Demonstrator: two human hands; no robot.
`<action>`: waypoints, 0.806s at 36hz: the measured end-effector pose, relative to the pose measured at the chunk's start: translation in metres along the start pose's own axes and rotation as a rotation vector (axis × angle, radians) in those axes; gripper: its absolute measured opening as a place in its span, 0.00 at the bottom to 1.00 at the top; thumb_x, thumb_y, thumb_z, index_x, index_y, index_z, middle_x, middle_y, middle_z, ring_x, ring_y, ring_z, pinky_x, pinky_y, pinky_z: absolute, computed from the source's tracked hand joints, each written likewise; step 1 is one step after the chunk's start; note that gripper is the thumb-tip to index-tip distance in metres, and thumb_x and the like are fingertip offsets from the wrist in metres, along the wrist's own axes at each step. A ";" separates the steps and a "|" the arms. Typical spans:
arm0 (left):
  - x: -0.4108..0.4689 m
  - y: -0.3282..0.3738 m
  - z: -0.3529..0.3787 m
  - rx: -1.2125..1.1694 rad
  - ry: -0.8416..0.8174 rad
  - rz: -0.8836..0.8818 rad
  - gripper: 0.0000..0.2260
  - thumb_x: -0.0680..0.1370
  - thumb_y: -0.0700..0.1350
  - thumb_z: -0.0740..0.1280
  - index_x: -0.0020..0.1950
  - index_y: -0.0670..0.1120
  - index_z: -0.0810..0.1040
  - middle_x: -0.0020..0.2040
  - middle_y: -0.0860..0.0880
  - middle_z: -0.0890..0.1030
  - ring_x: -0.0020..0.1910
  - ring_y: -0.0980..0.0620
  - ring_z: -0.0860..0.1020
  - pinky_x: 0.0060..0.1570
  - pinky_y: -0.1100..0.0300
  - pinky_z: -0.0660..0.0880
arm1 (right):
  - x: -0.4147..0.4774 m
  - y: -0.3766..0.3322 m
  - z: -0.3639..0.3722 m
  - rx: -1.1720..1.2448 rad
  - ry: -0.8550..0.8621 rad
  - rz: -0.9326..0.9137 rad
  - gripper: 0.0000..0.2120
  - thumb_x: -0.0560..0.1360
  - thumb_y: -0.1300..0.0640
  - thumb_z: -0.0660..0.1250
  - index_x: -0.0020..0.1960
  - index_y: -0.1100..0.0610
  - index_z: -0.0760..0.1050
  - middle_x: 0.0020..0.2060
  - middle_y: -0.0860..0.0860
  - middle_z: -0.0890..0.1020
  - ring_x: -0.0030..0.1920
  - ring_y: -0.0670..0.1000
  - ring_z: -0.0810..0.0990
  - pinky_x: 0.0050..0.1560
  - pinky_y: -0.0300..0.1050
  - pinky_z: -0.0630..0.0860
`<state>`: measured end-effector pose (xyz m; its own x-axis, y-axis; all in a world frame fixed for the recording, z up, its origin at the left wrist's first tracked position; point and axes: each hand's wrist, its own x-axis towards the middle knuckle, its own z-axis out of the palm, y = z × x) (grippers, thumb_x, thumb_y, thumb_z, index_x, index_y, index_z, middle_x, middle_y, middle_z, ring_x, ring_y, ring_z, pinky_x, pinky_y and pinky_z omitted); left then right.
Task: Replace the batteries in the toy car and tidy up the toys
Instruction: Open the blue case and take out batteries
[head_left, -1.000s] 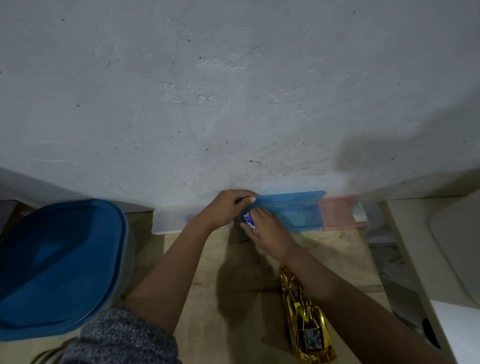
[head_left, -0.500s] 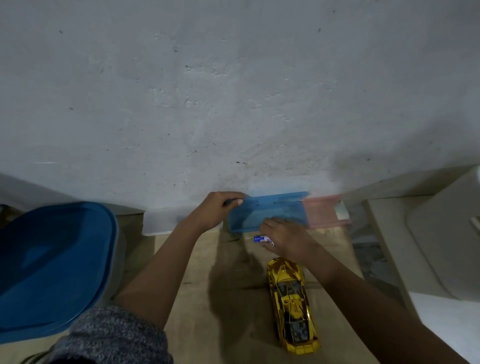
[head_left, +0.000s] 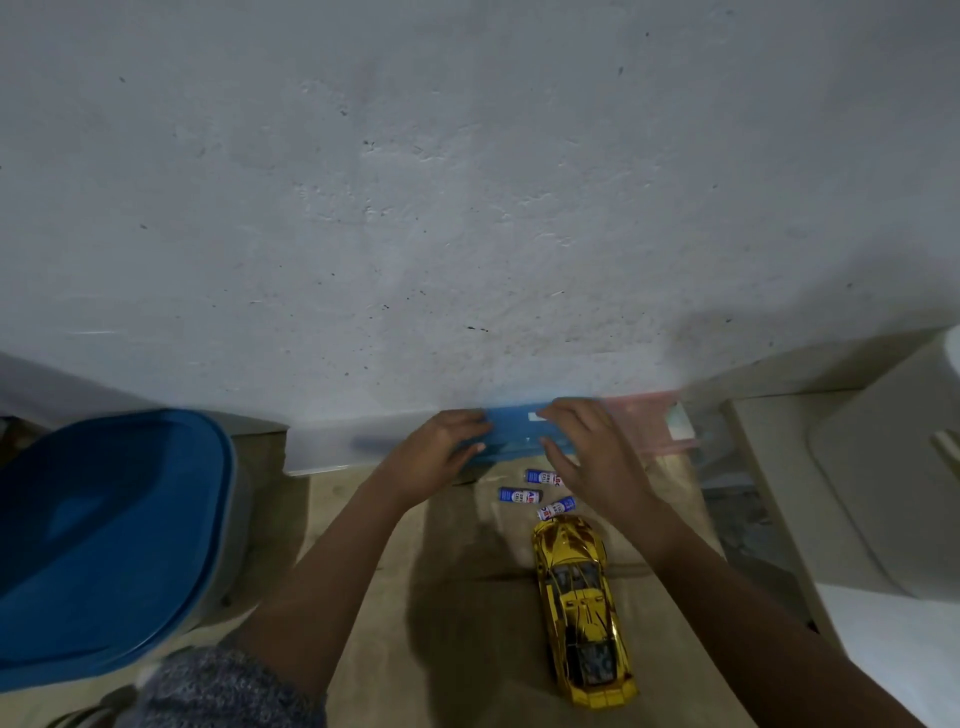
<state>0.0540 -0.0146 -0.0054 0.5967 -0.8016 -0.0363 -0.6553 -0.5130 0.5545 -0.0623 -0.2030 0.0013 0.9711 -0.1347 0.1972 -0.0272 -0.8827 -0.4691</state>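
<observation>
Left hand (head_left: 439, 452) and right hand (head_left: 592, 457) each grip an end of the blue case (head_left: 511, 434) at 12 o'clock by the wall (head_left: 467, 208), three batteries (head_left: 519, 495) loose on the table (head_left: 467, 649) just beneath, labels too blurred to read, gold car (head_left: 579, 613) at 6, blue-lidded bin (head_left: 104, 545) at 9.

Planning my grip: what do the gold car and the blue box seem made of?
Gold car: probably plastic under a mirror-like metallic gold coating; it throws sharp reflections. Blue box: seemingly smooth translucent plastic, though motion blur leaves that uncertain.
</observation>
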 end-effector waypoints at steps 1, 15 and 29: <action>-0.002 0.000 0.002 0.039 0.002 0.023 0.16 0.79 0.41 0.63 0.67 0.41 0.73 0.68 0.43 0.72 0.68 0.46 0.69 0.68 0.61 0.60 | 0.004 0.002 0.001 0.000 -0.013 0.001 0.15 0.75 0.54 0.62 0.60 0.58 0.75 0.55 0.54 0.78 0.56 0.53 0.76 0.56 0.44 0.71; -0.010 0.005 0.027 0.310 0.086 0.059 0.22 0.58 0.33 0.80 0.51 0.39 0.83 0.53 0.39 0.82 0.51 0.40 0.82 0.51 0.51 0.77 | 0.009 0.009 0.016 -0.133 -0.140 0.026 0.15 0.70 0.58 0.72 0.56 0.57 0.80 0.53 0.53 0.81 0.55 0.55 0.79 0.50 0.49 0.78; -0.011 0.008 0.031 0.302 -0.021 -0.020 0.24 0.78 0.36 0.60 0.74 0.44 0.62 0.76 0.45 0.58 0.75 0.47 0.56 0.73 0.59 0.54 | 0.011 -0.005 0.015 -0.264 -0.279 0.103 0.17 0.78 0.57 0.60 0.67 0.53 0.70 0.64 0.49 0.72 0.65 0.50 0.68 0.59 0.43 0.72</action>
<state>0.0276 -0.0193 -0.0258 0.6036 -0.7947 -0.0637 -0.7534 -0.5947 0.2807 -0.0479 -0.1931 -0.0066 0.9863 -0.1332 -0.0975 -0.1525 -0.9613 -0.2296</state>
